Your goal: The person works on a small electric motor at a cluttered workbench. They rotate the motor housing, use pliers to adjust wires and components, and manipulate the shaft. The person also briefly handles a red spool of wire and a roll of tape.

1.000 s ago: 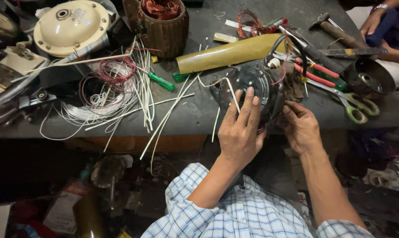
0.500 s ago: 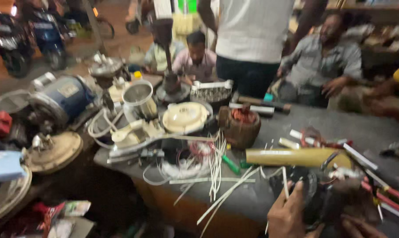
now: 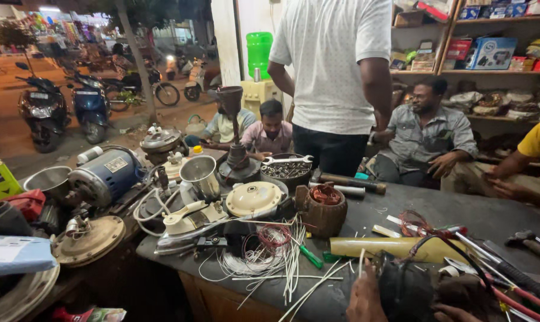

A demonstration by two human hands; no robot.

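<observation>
Black motor housing [image 3: 404, 292] sits at the bench's [image 3: 497, 217] near edge, your left hand [image 3: 365, 296] cupped against its side and right hand [image 3: 461, 312] barely in view, grip unclear; inspection step, calling for a steady hold before any prying

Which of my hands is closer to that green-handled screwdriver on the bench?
Left. Your left hand rests on the dark motor, just right of the green-handled screwdriver. Your right hand lies on the motor's far side, farther away.
</observation>
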